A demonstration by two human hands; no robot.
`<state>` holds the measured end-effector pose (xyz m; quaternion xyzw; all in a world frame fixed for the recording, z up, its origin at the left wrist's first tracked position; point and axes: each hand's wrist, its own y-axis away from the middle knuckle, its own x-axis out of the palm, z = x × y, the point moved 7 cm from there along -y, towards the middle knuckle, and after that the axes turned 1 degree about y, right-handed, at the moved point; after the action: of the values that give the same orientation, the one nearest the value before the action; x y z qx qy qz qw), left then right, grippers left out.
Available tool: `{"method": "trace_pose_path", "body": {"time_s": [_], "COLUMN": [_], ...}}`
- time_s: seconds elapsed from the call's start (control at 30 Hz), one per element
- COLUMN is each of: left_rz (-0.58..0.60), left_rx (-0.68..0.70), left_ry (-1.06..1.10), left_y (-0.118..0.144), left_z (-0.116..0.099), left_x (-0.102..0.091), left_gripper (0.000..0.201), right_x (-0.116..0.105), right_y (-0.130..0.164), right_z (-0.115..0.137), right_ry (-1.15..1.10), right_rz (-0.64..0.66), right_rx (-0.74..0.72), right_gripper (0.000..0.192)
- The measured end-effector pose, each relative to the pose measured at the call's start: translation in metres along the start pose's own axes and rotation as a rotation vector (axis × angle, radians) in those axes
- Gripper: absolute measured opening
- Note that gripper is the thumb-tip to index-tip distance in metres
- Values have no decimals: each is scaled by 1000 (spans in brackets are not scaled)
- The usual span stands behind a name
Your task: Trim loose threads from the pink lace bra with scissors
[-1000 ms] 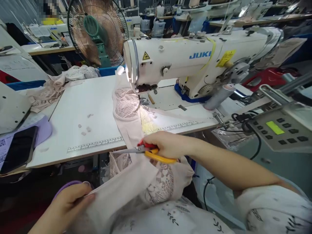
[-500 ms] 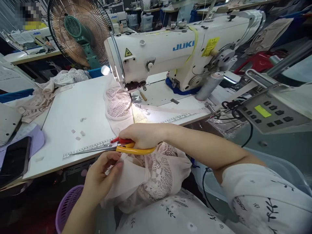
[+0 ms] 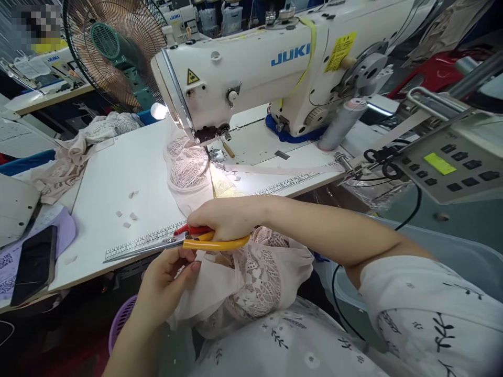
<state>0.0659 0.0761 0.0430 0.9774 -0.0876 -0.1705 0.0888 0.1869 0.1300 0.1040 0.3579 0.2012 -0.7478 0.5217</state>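
The pink lace garment [image 3: 251,277] is hanging off the desk [image 3: 118,178] edge into the person's lap, its far end lying under the sewing machine [image 3: 251,68]. The left hand [image 3: 165,283] is pinching its plain edge; the right hand [image 3: 226,217] is gripping scissors [image 3: 184,242], blades nearly closed. Trimming looks under way, calling for a steady snip at the pinch. A fan [image 3: 113,47] and phone [image 3: 33,264] are standing by.
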Motion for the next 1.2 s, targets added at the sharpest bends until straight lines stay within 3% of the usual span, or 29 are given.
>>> {"method": "trace_pose_path", "body": {"time_s": [0.2, 0.6, 0.9, 1.0, 1.13, 1.17, 1.2], "left_rz": [6, -96, -70, -53, -83, -98, -112], "left_rx": [-87, -155, -193, -175, -199, -208, -213], "left_ry": [321, 317, 369, 408, 458, 477, 497], "left_y": [-4, -1, -3, -5, -4, -3, -2], "left_z": [1, 0, 2, 9, 21, 23, 24], "left_x": [9, 7, 12, 7, -1, -2, -3], "left_gripper": [22, 21, 29, 25, 26, 27, 28], "right_x": [0, 4, 7, 7, -4, -1, 7], "right_y": [0, -3, -3, 4, 42, 50, 54], "right_z": [-5, -2, -3, -8, -10, -10, -10], "right_ry": [-8, -10, -43, -148, -227, -217, -213], "right_rz": [-38, -13, -63, -209, -662, -672, -596], "right_rx": [-20, -11, 12, 71, 118, 139, 172], "right_gripper": [14, 19, 20, 18, 27, 29, 30]}}
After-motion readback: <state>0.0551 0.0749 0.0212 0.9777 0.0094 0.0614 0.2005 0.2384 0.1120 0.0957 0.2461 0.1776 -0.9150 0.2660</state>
